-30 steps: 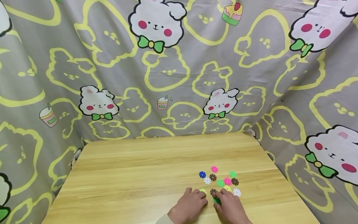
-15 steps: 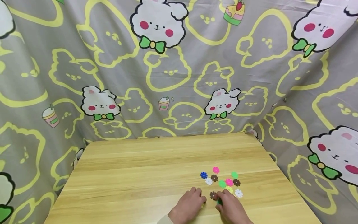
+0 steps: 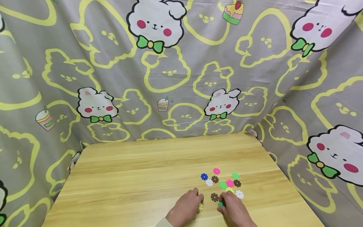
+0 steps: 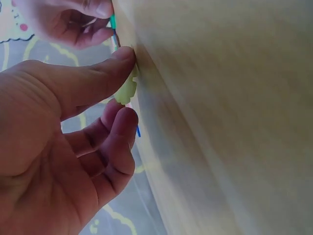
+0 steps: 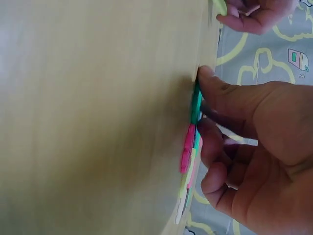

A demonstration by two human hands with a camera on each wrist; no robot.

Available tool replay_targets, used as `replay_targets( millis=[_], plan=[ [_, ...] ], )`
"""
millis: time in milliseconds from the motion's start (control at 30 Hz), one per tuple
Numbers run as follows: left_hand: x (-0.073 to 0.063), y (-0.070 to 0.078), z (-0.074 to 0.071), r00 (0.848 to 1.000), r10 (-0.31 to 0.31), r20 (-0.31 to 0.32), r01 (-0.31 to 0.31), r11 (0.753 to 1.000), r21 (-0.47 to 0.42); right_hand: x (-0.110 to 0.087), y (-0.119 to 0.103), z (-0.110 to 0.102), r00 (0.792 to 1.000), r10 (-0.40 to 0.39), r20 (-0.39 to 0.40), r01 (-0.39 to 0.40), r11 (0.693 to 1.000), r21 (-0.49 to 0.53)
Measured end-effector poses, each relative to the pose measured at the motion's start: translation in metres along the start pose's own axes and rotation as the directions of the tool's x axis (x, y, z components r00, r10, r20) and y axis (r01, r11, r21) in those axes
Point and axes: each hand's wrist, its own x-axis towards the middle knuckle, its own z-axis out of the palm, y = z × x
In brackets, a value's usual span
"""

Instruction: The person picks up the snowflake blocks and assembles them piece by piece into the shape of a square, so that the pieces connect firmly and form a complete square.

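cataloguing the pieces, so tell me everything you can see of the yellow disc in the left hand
The yellow disc is thin, plastic-looking and pale, with a notched edge. The left hand pinches it, hiding part of it. It tilts up from flat, left of the nearest brown disc; whether it touches the table is unclear.

No lettering, number or brand could be read in any of the three views! Over on the patterned curtain (image 3: 170,85), one printed cup (image 3: 163,104) wore a green label (image 3: 163,108) with nothing legible on it, and the tiny marks (image 3: 171,100) just beside that cup were too small to make out
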Motion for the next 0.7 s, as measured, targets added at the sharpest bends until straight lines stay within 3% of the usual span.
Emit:
replay_targets(
  millis=[133, 267, 433, 500, 567, 633, 700],
  plan=[
    [-0.003, -0.003, -0.001, 1.0, -0.014, 0.0, 0.014, 1.0, -0.028, 0.001, 0.0, -0.001, 1.0, 0.026, -0.017, -0.026, 1.0, -0.011],
    [-0.007, -0.006, -0.003, 0.999, -0.008, -0.034, 0.006, 0.997, -0.074, -0.001, 0.003, -0.002, 1.0, 0.003, 0.027, -0.004, 1.0, 0.027],
    [-0.013, -0.017, -0.008, 0.996, -0.013, -0.089, -0.01, 0.969, -0.248, 0.001, -0.001, -0.003, 0.991, -0.088, 0.102, 0.072, 0.986, 0.147],
    [-0.016, -0.022, -0.013, 0.995, -0.048, -0.091, 0.013, 0.937, -0.349, 0.003, -0.006, -0.004, 0.987, -0.121, 0.108, 0.099, 0.977, 0.187],
    [-0.02, -0.027, -0.019, 0.99, -0.101, -0.094, 0.048, 0.89, -0.454, 0.005, -0.015, -0.007, 0.985, -0.145, 0.091, 0.123, 0.969, 0.214],
    [-0.024, -0.033, -0.027, 0.982, -0.153, -0.111, 0.069, 0.837, -0.542, 0.009, -0.025, -0.011, 0.985, -0.16, 0.059, 0.142, 0.962, 0.233],
    [-0.028, -0.037, -0.035, 0.971, -0.206, -0.123, 0.083, 0.768, -0.635, 0.012, -0.035, -0.013, 0.983, -0.183, 0.014, 0.174, 0.951, 0.255]
  ],
)
